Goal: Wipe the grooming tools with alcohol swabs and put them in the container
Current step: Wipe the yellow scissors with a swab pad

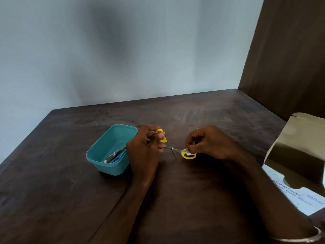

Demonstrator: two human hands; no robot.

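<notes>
**Wiping the open scissors, with two tools already in the container**

Head view: In the middle of the frame, a little below centre, the person holds a small pair of scissors with yellow handle loops, opened into a cross shape above the dark wooden table. The left hand has its fingers curled around the upper loop, with the thumb on the yellow plastic. The right hand pinches a small white alcohol swab between thumb and fingertips and presses it against the scissors, near the lower yellow loop. Whether the swab touches the metal shank or only the plastic, I cannot tell.

Just left of the left hand stands the teal container. Inside it lie a metal nail clipper and a blue-handled tool, so I judge that these two are already cleaned. At the right edge of the frame is an open box of alcohol swabs, its flap raised.

The step in hand appears to be the wiping of the scissors, probably the last tool. The next move should call for passing the swab along both blades and the loops, carefully, because the points are exposed. Then the scissors should be closed and laid in the container.
</notes>
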